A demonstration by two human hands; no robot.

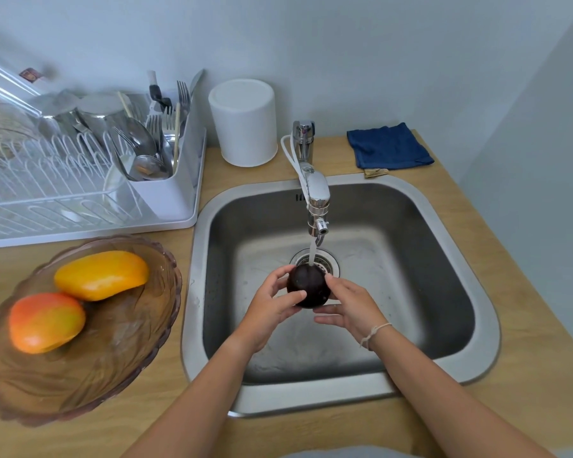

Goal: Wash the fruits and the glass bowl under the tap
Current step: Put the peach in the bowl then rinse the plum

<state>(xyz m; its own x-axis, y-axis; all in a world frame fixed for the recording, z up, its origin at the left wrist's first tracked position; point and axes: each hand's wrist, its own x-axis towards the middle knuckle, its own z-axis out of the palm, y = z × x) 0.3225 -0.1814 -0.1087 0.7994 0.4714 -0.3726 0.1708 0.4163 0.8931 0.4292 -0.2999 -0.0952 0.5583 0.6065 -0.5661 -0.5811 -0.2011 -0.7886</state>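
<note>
A dark round fruit [308, 282] is held over the steel sink [477, 292] between my left hand [272, 309] and my right hand [351, 309]. Water runs from the chrome tap [316, 193] straight onto the top of the fruit, above the drain. A brown glass bowl [119, 352] stands on the wooden counter to the left of the sink. In it lie a yellow mango [101, 274] and a red-orange mango [45, 322], touching each other.
A white dish rack [166, 206] with cutlery and steel cups stands at the back left. A white canister [244, 122] sits behind the sink, and a folded blue cloth [389, 147] lies at the back right. A wall closes the right side.
</note>
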